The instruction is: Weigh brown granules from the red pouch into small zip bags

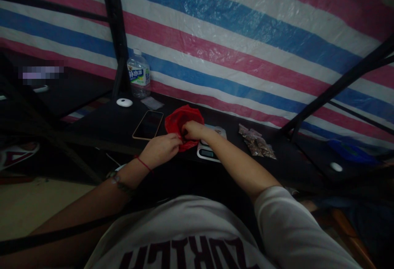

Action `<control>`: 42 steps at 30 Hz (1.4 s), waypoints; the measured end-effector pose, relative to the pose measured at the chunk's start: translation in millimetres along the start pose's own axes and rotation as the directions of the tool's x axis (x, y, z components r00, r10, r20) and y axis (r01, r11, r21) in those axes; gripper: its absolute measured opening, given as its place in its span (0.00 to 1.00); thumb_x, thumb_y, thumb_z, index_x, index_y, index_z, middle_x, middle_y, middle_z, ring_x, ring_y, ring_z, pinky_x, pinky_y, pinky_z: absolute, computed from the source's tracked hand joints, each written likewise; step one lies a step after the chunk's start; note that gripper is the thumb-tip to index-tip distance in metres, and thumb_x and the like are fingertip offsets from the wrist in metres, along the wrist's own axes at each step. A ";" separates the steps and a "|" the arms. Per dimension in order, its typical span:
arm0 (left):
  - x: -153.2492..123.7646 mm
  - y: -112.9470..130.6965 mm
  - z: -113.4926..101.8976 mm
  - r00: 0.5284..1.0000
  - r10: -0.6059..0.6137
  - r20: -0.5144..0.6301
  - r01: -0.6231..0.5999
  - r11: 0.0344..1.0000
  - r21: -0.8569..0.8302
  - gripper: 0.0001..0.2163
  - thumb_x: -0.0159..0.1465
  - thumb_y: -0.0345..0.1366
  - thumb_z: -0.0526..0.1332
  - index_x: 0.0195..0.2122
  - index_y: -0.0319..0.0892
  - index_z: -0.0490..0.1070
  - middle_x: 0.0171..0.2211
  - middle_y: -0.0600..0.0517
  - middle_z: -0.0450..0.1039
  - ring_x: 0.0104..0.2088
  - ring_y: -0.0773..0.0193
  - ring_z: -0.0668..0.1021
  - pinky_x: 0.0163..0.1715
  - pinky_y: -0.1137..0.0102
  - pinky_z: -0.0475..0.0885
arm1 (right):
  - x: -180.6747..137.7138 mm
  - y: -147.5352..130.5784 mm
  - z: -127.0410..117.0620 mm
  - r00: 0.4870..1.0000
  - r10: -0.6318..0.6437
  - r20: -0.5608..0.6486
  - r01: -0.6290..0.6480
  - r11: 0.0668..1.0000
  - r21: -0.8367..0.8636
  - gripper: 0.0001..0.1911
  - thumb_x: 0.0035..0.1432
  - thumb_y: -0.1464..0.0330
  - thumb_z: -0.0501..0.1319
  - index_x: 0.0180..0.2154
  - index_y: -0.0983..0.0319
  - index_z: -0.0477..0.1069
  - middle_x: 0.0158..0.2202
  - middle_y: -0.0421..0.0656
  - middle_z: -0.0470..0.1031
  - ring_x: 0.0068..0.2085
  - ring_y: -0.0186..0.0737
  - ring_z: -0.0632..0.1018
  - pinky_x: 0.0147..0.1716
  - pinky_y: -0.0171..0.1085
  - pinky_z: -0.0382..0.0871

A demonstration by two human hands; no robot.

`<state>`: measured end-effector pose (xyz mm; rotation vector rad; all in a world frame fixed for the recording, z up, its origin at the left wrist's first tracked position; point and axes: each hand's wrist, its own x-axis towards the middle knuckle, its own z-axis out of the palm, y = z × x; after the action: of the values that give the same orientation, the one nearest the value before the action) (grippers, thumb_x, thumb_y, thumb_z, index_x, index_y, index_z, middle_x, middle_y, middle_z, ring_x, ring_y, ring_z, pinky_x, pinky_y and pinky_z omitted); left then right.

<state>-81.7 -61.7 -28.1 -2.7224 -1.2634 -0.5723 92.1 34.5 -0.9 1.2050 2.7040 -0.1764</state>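
Observation:
A red plastic bag point(175, 118) lies with its mouth open on the black table. My left hand point(166, 146) pinches the near edge of the bag, its fingers closed. Inside the bag's mouth is my right hand point(193, 130), with curled fingers partly hidden; what they hold, if anything, I cannot make out. Right beside the bag stands a small white digital scale point(212, 154), partly covered by my right forearm. Several small clear packets point(258, 143) with brownish contents lie in a group to the right of the scale.
A phone point(148, 125) lies left of the bag. Behind it are a plastic bottle point(139, 74), a white oval object point(124, 102) and a flat clear packet point(152, 103). Dark metal posts point(115, 26) frame the table, with striped sheeting point(215, 35) behind.

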 end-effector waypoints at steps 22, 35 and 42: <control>-0.3 0.4 -1.6 0.999 -0.010 0.039 0.010 1.000 0.004 0.12 0.64 0.34 0.51 0.41 0.46 0.75 0.43 0.52 0.75 0.40 0.63 0.77 0.37 0.71 0.71 | -107.6 83.7 -34.2 0.946 0.272 -0.176 -0.274 0.962 0.009 0.15 0.49 0.76 0.62 0.41 0.64 0.78 0.40 0.45 0.80 0.39 0.38 0.77 0.39 0.32 0.66; 0.3 -0.3 -0.2 0.999 -0.012 0.030 0.011 1.000 0.008 0.12 0.65 0.35 0.51 0.40 0.45 0.75 0.42 0.51 0.74 0.40 0.63 0.77 0.36 0.71 0.71 | -73.9 37.0 -39.0 0.979 0.088 -0.184 -0.095 0.995 -0.029 0.13 0.56 0.73 0.57 0.39 0.63 0.79 0.38 0.46 0.80 0.38 0.38 0.78 0.39 0.32 0.67; -1.4 -0.4 -2.1 1.000 -0.003 0.023 0.003 1.000 0.004 0.12 0.65 0.34 0.51 0.39 0.45 0.74 0.41 0.52 0.74 0.39 0.63 0.77 0.35 0.71 0.71 | -27.9 6.0 -6.2 0.986 0.164 -0.044 -0.170 0.946 -0.276 0.14 0.56 0.71 0.58 0.41 0.70 0.78 0.38 0.56 0.79 0.42 0.48 0.78 0.42 0.37 0.68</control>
<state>-83.5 -62.9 -26.7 -2.7319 -1.2721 -0.5400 114.3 19.4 10.7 1.3415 2.5168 0.2346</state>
